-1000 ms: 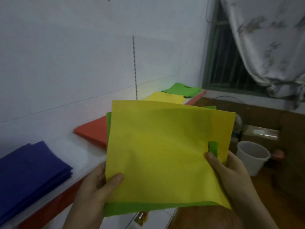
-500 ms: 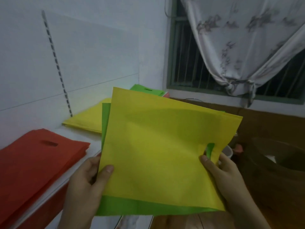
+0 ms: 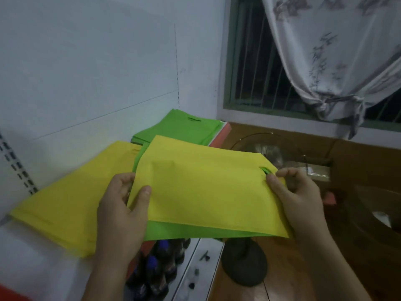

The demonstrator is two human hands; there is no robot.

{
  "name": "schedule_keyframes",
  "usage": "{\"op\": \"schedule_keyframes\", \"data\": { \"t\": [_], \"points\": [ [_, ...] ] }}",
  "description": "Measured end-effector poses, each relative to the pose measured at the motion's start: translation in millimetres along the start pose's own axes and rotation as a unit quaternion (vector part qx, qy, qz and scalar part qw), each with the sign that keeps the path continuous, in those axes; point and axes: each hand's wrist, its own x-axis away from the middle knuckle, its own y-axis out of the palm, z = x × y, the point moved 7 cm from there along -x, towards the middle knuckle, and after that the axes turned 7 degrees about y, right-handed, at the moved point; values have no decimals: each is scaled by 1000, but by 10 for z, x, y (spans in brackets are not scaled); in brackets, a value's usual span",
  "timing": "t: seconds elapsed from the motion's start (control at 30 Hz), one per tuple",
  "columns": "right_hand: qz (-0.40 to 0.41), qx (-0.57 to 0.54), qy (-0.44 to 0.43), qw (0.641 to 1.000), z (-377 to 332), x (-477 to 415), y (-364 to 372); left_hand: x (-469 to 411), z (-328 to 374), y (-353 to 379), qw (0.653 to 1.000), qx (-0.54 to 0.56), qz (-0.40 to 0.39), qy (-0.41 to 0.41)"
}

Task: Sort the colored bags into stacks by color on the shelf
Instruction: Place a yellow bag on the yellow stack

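I hold a yellow bag (image 3: 204, 187) flat on top of a green bag (image 3: 173, 232), whose edge shows below it and through the handle slot. My left hand (image 3: 121, 211) pinches their left edge, thumb on the yellow bag. My right hand (image 3: 297, 196) grips the right edge by the handle slot. Both bags hang over the shelf's front edge. On the white shelf (image 3: 28, 257) lies a yellow stack (image 3: 71, 205) to the left, and a green stack (image 3: 184, 131) sits farther back by the wall corner.
A red strip (image 3: 10, 294) shows at the bottom left corner. Dark bottles with blue caps (image 3: 156, 270) stand under the shelf. To the right are a wooden surface with a dark round base (image 3: 245, 266), a brown container (image 3: 377, 213), and a curtained window (image 3: 325, 61) behind.
The view has swung right along the shelf: the blue and red stacks have left the frame. The held bags have tilted flatter, beside the yellow stack, with the green stack just behind.
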Motion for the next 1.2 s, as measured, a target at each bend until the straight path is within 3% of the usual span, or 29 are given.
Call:
{"op": "schedule_keyframes", "data": {
  "t": [0.3,0.5,0.67,0.87,1.03,1.2],
  "points": [
    [-121,-72,-46,989,7,-1440,759,-490,-187,383,996,-61,70,-8],
    [-238,-150,-107,954,-217,-2694,1433,-979,-109,863,978,-122,172,9],
    [-322,-198,-137,915,-438,-3567,1916,-1353,-53,1294,963,-101,249,-8],
    [-399,-199,-88,891,-305,-4265,2533,-1581,-205,1701,948,-127,286,-48],
    [-426,-105,-8,898,159,-4598,3020,-1662,-634,1843,924,-262,217,-173],
    [-432,76,-102,893,352,-4682,3310,-1714,-756,1980,856,-455,133,-207]
  ]
}}
